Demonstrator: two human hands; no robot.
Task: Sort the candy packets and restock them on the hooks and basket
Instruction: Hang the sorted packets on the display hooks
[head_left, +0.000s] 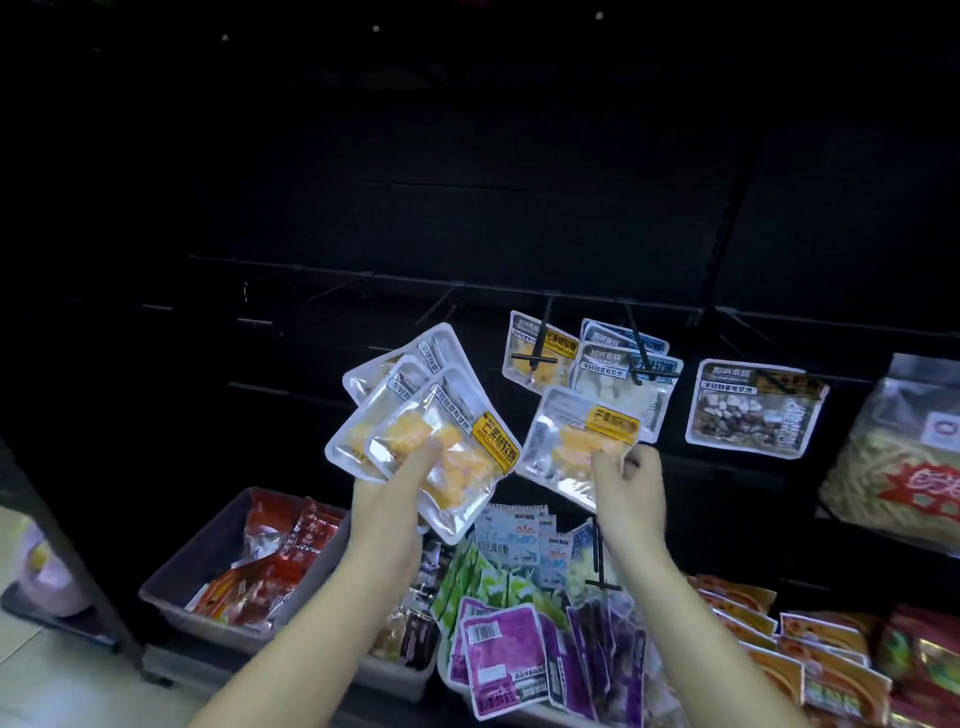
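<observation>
My left hand (397, 493) grips a fanned stack of several clear packets of yellow candy (415, 415) with yellow labels, held up in front of the dark rack. My right hand (631, 486) pinches one more yellow candy packet (576, 447) by its lower edge, just below and in front of the hooks. A matching yellow packet (537, 358) hangs on a black hook (540, 332). Blue-labelled packets (623, 364) hang on the hook to its right. Below my arms, a basket holds purple packets (506, 657) and green ones (467, 582).
A grey bin (208, 551) of red packets (280, 551) sits at lower left. A packet of mixed brown candy (753, 410) hangs at right, beside a large bag of pale snacks (898, 467). Orange and red packets (810, 654) lie at lower right. Several bare hooks (332, 291) jut out at left.
</observation>
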